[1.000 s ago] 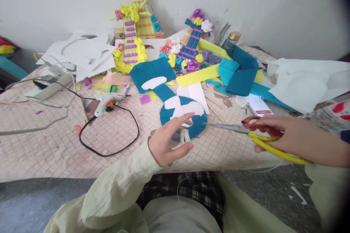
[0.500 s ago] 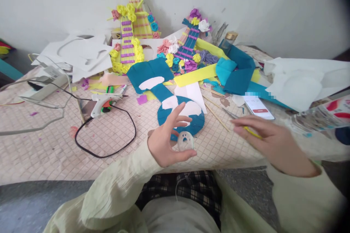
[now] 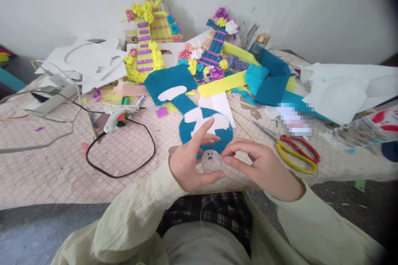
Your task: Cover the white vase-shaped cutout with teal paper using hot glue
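Observation:
My left hand [image 3: 189, 161] holds a small clear thread spool [image 3: 211, 161] between thumb and fingers, just above the table's near edge. My right hand [image 3: 263, 167] has its fingertips pinched at the spool's right side; a thin clear thread hangs down toward my lap. Just behind the hands lies a blue guitar-shaped paper cutout [image 3: 199, 122] with white patches. Red-and-yellow scissors [image 3: 294, 153] lie on the table to the right of my right hand.
A white glue gun [image 3: 120, 114] with a black cord [image 3: 124, 161] lies to the left. Flower-decorated paper guitars [image 3: 149, 45] lean on the wall. Blue and yellow paper [image 3: 267, 78], white sheets [image 3: 342, 91], skewers and a phone [image 3: 294, 120] crowd the back and right.
My right hand laid the scissors on the table and came left to the spool. My left hand turned the spool to face up.

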`<state>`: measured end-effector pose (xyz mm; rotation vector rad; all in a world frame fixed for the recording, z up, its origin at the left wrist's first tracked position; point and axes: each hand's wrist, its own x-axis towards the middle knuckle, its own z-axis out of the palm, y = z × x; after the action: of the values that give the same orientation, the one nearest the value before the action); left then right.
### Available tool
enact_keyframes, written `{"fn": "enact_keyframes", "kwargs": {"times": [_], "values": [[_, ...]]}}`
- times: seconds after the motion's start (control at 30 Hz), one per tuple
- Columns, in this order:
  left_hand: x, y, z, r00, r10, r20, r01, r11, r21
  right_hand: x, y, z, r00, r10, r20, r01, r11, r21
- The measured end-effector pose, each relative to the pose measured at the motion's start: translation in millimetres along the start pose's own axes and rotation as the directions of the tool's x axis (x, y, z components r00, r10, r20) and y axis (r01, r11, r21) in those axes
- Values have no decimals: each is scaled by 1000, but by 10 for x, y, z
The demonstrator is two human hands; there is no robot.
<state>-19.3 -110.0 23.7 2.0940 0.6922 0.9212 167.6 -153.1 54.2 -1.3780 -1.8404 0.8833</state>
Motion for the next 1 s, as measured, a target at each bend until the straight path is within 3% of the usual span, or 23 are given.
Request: {"fn": "enact_keyframes", "kwargs": {"times": [0.17, 0.37, 0.57, 0.8, 0.93, 1.0], "values": [[-5, -10, 24, 999, 14, -38, -11, 998, 58, -45, -10, 19, 1000, -10, 14, 11, 1000, -26], [-9, 18, 32, 994, -19, -108, 46, 965, 259, -104, 20, 69, 998, 3, -68, -4, 1000, -17], [-12, -7, 64, 986, 148, -78, -108, 922, 372, -37, 57, 99, 984, 149, -102, -140, 986, 95], [-19, 12, 77, 975, 212, -71, -171, 912, 374, 16, 53, 112, 978, 178, -108, -170, 982, 82], [-19, 40, 72, 984, 149, -99, -111, 943, 313, 2, 94, 98, 965, 193, -180, -172, 977, 126], [-23, 52, 74, 984, 108, -141, -64, 957, 283, -22, 122, 99, 971, 192, -145, -165, 970, 180]]}}
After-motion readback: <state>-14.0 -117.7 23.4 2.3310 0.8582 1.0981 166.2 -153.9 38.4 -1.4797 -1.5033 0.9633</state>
